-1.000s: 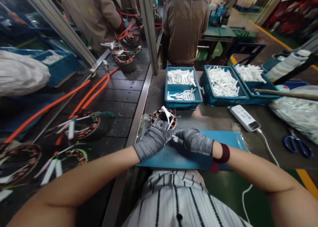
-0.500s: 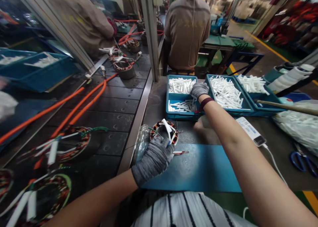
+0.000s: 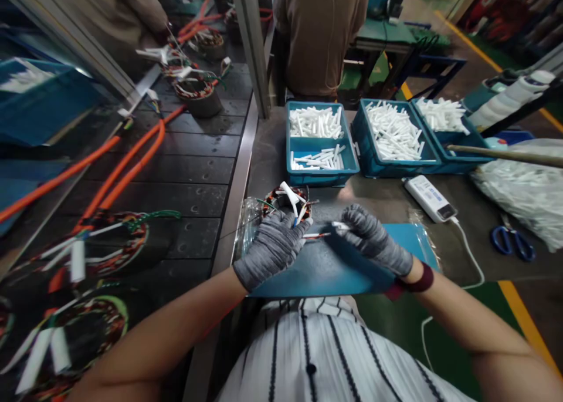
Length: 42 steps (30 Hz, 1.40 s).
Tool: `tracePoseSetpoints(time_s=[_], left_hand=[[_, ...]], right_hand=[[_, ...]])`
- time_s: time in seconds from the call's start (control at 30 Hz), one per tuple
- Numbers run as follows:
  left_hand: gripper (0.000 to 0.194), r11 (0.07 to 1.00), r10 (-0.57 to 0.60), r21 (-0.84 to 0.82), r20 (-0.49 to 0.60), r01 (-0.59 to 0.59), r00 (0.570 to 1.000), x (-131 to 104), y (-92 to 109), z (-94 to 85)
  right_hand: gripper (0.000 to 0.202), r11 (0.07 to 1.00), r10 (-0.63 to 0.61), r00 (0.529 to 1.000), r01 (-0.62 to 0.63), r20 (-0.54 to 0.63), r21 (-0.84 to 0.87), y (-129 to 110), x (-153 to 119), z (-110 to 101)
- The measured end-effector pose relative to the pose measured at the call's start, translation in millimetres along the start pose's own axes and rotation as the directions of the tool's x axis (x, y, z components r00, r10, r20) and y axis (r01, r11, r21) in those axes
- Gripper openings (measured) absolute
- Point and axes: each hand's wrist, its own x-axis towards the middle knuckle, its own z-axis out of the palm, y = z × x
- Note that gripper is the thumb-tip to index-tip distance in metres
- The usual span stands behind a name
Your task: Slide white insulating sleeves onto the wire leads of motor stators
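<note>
In the head view, my left hand [image 3: 273,248], in a grey striped glove, is closed on a wire [image 3: 315,235] whose red and white end sticks out to the right past the fingers. Just beyond that hand sits a motor stator [image 3: 271,202] with copper windings and white sleeves on its leads. My right hand [image 3: 373,237], gloved the same way, pinches a small white sleeve [image 3: 340,226] a short gap to the right of the wire end. Its fingers hide part of the sleeve. A blue mat [image 3: 325,270] lies under both hands.
Blue bins [image 3: 323,179] of white sleeves stand behind the hands. A white power bank [image 3: 428,198], blue-handled scissors [image 3: 512,243] and a plastic bag [image 3: 523,185] of sleeves are at right. More stators [image 3: 200,100] and orange cables [image 3: 132,173] occupy the left conveyor; co-workers sit ahead.
My right hand has come back from the divided bin to above the mat, now with a white sleeve in its fingers. My left hand stays at the stator. The view has tilted down.
</note>
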Motion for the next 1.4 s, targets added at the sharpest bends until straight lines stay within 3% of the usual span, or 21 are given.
tracePoseSetpoints(time_s=[0.1,0.2,0.33,0.5,0.57,0.63,0.73,0.77,0.83,0.93,1.0,1.07,1.17,1.23,1.33,1.4], left_hand=[[0.044,1.000,-0.002,0.019,-0.008,0.002,1.000,0.3,-0.5,-0.3],[0.046,1.000,-0.015,0.023,-0.019,0.015,1.000,0.0,-1.0,-1.0],[0.046,0.999,-0.019,0.046,-0.014,0.020,1.000,0.2,0.1,-3.0],[0.048,0.995,-0.007,0.100,-0.012,0.008,1.000,1.6,2.6,0.1],[0.049,0.995,0.006,0.098,-0.023,-0.003,1.000,2.3,3.0,4.0],[0.051,0.995,0.002,0.098,-0.034,0.001,0.999,3.0,2.9,8.2],[0.055,0.994,-0.007,0.105,-0.030,0.010,1.000,3.2,2.3,12.7],[0.055,0.994,-0.005,0.108,-0.029,0.008,1.000,3.0,2.2,13.5],[0.055,0.994,0.009,0.110,-0.039,-0.004,0.999,2.5,2.0,14.2],[0.053,0.995,0.010,0.104,-0.040,-0.006,0.999,1.9,1.6,14.4],[0.051,0.996,0.005,0.085,-0.046,-0.001,0.999,0.8,0.4,14.0],[0.051,0.999,0.011,0.049,-0.073,-0.007,0.997,-1.9,-1.7,12.6],[0.053,0.997,0.042,-0.056,-0.156,-0.051,0.987,-9.6,-5.0,9.7],[0.049,0.981,0.034,-0.175,-0.261,-0.082,0.965,-15.3,-5.1,10.0],[0.029,0.922,-0.136,-0.386,-0.414,-0.038,0.900,-21.5,-2.1,16.6],[0.020,0.852,-0.289,-0.524,-0.431,0.024,0.855,-23.9,-1.0,22.5]], right_hand=[[0.016,0.997,-0.020,0.997,0.015,-0.070,-0.070,-0.7,-33.0,21.7],[0.018,0.992,-0.093,0.987,0.082,-0.129,-0.094,2.4,-25.9,27.0],[0.021,0.994,-0.108,0.994,0.108,-0.024,-0.010,5.1,-17.0,24.2],[0.026,0.961,-0.238,0.968,0.246,0.077,-0.122,2.8,-15.7,40.5],[0.028,0.980,-0.194,0.971,0.198,0.136,-0.016,-4.7,-9.4,51.0],[0.032,0.978,-0.088,0.979,0.051,0.184,0.201,-13.5,-1.2,58.0],[0.038,0.930,-0.032,0.965,-0.066,0.259,0.361,-17.6,11.9,53.6],[0.038,0.950,-0.014,0.972,-0.060,0.235,0.308,-14.9,17.0,47.9],[0.035,0.997,0.077,0.988,-0.078,0.131,0.004,-5.4,29.5,33.2],[0.028,0.894,0.150,0.988,-0.115,0.047,-0.434,8.3,51.2,17.5],[0.027,0.861,0.089,0.988,-0.014,0.124,-0.508,12.3,62.2,17.0],[0.030,0.888,-0.042,0.986,0.110,0.160,-0.446,14.4,67.0,21.6],[0.033,0.943,-0.241,0.968,0.250,0.066,-0.222,19.1,66.3,27.4],[0.029,0.928,-0.340,0.939,0.345,0.058,-0.139,20.0,67.4,28.2],[0.025,0.858,-0.416,0.875,0.468,0.248,-0.212,7.6,79.2,28.9],[0.024,0.792,-0.406,0.828,0.530,0.387,-0.304,-7.7,91.2,30.2]])
